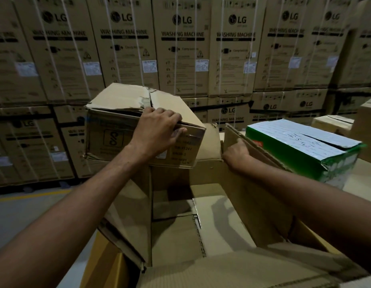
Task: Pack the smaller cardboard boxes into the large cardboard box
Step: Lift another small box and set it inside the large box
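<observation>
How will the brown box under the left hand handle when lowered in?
Probably light: the left hand alone steadies the brown box by its top edge. Its top flaps look torn and loose, so that grip may give. It sits tilted on the rim of the large box, so it could slip in.

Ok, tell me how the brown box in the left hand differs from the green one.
The brown box is plain cardboard; the green box has green sides and a white, handwritten top. The left hand grips the brown box; no hand touches the green box. Both have their top flaps folded down.
</observation>
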A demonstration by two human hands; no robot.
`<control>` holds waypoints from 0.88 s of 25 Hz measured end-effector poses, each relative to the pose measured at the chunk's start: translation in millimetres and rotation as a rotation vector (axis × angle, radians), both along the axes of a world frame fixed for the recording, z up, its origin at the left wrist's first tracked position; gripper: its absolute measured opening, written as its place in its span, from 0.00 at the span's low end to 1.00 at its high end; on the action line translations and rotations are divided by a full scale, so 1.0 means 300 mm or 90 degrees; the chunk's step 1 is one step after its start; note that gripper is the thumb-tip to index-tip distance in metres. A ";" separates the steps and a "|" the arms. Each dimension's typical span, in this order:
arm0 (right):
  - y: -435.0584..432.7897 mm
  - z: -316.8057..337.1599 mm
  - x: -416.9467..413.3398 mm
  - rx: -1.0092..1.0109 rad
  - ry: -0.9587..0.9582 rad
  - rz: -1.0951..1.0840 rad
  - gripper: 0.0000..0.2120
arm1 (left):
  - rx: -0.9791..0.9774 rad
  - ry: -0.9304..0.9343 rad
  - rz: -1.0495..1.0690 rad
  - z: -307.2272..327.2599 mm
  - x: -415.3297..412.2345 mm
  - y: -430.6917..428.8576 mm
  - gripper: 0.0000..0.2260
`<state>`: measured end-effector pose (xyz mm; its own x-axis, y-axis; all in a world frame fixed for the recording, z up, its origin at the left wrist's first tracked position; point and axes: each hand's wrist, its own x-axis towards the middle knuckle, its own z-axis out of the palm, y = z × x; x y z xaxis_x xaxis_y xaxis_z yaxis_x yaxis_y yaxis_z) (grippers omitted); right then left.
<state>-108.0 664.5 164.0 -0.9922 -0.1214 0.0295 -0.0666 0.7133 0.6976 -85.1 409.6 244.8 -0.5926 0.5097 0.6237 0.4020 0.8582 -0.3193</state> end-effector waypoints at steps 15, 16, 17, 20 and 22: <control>-0.127 -0.101 -0.195 -1.060 -0.254 0.095 0.09 | -0.016 0.003 -0.003 -0.010 -0.012 0.007 0.22; -0.136 -0.128 -0.207 -1.097 -0.261 0.080 0.14 | -0.014 0.007 -0.005 -0.012 -0.014 0.004 0.22; -0.148 -0.136 -0.207 -1.141 -0.273 0.068 0.18 | -0.009 0.010 -0.009 -0.013 -0.016 0.000 0.22; -0.179 -0.124 -0.223 -1.277 -0.240 0.062 0.09 | 0.038 0.001 -0.017 -0.003 -0.023 -0.019 0.23; -0.185 -0.071 -0.223 -1.452 -0.231 -0.052 0.16 | 0.062 -0.009 -0.027 0.008 -0.026 -0.029 0.21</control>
<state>-174.9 608.9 142.5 -0.9855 -0.1329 -0.1058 0.1003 0.0472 -0.9938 -92.9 400.9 247.2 -0.5805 0.4719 0.6636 0.4421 0.8670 -0.2298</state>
